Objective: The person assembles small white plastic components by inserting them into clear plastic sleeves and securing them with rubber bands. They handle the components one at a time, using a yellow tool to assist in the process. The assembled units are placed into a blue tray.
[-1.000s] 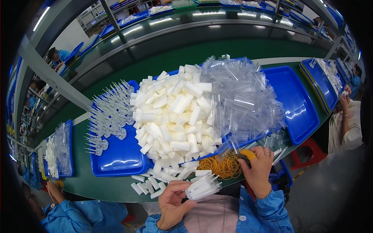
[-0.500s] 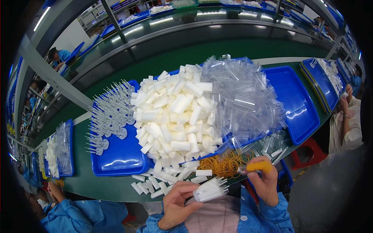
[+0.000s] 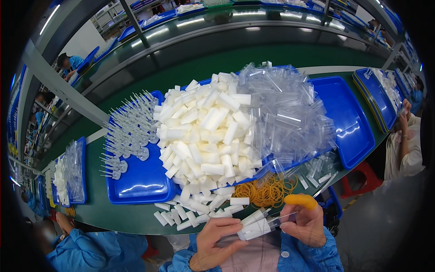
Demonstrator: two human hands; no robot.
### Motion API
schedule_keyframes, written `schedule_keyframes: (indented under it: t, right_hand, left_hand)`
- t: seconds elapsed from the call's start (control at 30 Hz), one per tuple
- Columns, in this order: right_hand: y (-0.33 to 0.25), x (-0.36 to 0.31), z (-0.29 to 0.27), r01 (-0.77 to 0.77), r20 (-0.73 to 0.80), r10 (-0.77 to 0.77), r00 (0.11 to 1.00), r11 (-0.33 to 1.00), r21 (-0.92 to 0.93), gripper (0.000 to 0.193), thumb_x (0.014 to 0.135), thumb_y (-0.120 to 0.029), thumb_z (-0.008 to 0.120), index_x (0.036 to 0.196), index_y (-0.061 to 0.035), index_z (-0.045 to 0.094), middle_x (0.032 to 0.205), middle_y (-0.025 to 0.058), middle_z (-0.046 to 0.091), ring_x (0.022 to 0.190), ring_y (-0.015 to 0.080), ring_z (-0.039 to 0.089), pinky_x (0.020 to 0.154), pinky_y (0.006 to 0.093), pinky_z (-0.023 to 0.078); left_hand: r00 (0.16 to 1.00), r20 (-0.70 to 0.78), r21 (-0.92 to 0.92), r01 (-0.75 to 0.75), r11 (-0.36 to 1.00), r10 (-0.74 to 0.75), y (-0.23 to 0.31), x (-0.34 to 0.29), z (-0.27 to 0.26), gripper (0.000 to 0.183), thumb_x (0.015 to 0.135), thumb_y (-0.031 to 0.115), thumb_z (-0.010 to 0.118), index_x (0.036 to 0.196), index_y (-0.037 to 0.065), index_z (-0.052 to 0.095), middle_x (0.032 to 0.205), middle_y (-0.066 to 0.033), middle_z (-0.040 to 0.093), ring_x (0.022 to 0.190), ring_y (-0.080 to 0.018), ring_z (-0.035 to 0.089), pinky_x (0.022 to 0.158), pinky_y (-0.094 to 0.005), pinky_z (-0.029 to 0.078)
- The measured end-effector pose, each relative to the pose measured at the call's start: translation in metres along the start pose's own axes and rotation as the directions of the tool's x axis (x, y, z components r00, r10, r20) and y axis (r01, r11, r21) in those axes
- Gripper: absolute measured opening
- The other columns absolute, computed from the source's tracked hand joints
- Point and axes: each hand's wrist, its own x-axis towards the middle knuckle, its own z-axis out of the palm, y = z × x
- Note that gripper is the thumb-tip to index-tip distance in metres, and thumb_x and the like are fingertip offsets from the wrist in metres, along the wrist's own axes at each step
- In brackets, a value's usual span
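Note:
My left hand (image 3: 218, 245) is closed round a bundle of white pieces with clear plastic (image 3: 256, 228), held low over my lap at the table's near edge. Just to its right, my right hand (image 3: 304, 221), with a yellow finger cot (image 3: 301, 201) on one finger, pinches a thin pale strand (image 3: 286, 215) that runs toward the bundle's prong-like end. Whether this strand is a rubber band I cannot tell. A heap of yellowish rubber bands (image 3: 265, 191) lies just beyond both hands. Loose white foam pieces (image 3: 192, 217) are scattered beyond my left hand.
White foam pieces (image 3: 208, 122) and clear plastic sleeves (image 3: 290, 118) pile high ahead. White pronged parts (image 3: 131, 129) fill part of the left blue tray (image 3: 136, 192). Another blue tray (image 3: 346, 122) stands at right, by a red stool (image 3: 360, 181). Co-workers sit on both sides.
My right hand has come down from beside the rubber bands to the bundle's end, now with a thin strand stretched in its fingers. My left hand has moved slightly right, turning the bundle.

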Motion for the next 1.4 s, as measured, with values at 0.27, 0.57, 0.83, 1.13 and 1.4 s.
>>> schedule_keyframes:
  t: [0.27,0.57,0.83,1.13,1.4]
  right_hand:
    - [-0.009,-0.001,-0.004,-0.051,0.071,0.049,0.996,0.998,0.033,0.054,0.070,0.007,0.072,0.120,0.0008,0.051,0.094,0.0094,0.061,0.083,0.0147,0.060,0.078,0.0302,0.048]
    - [-0.015,-0.006,-0.001,-0.032,0.029,0.037,0.999,0.985,-0.170,0.054,0.069,0.004,0.074,0.119,0.0021,0.052,0.092,0.0099,0.062,0.081,0.0153,0.061,0.076,0.0291,0.050]
    - [-0.016,-0.004,0.000,-0.088,0.004,0.089,0.996,0.992,-0.086,0.053,0.069,0.004,0.075,0.117,0.0036,0.053,0.091,0.0090,0.064,0.079,0.0136,0.061,0.075,0.0275,0.049]
    - [-0.009,-0.003,-0.002,-0.036,0.077,0.052,0.996,0.981,-0.190,0.052,0.068,0.003,0.076,0.115,0.0032,0.054,0.093,0.0095,0.065,0.084,0.0146,0.062,0.078,0.0280,0.049]
    - [0.001,-0.015,0.006,0.193,-0.065,-0.195,0.979,0.980,-0.039,0.049,0.068,0.009,0.074,0.111,0.0006,0.051,0.095,0.0139,0.065,0.092,0.0192,0.062,0.086,0.0337,0.046]
  left_hand:
    - [0.997,0.068,0.144,-0.057,0.988,0.047,0.025,0.004,0.001,0.048,0.073,-0.001,0.069,0.120,0.003,0.057,0.109,-0.0143,0.048,0.094,-0.0255,0.054,0.075,-0.0321,0.048]
    - [0.981,0.183,0.113,0.040,0.993,-0.060,0.038,0.014,-0.001,0.046,0.072,-0.005,0.065,0.117,0.005,0.060,0.108,-0.0123,0.048,0.092,-0.0252,0.053,0.079,-0.0333,0.045]
    - [0.960,0.280,0.039,0.004,0.999,-0.015,0.012,0.007,0.001,0.038,0.075,0.004,0.071,0.112,0.007,0.064,0.110,-0.0114,0.040,0.099,-0.0216,0.049,0.085,-0.0290,0.043]
    - [0.960,0.275,0.050,-0.064,0.997,0.048,0.002,0.004,0.001,0.037,0.075,0.000,0.069,0.110,0.010,0.067,0.109,-0.0094,0.038,0.099,-0.0210,0.047,0.087,-0.0291,0.041]
    - [0.951,0.307,0.088,-0.061,0.994,0.031,0.015,0.009,-0.002,0.041,0.078,0.002,0.067,0.118,0.007,0.060,0.118,-0.0117,0.040,0.105,-0.0214,0.048,0.090,-0.0304,0.042]
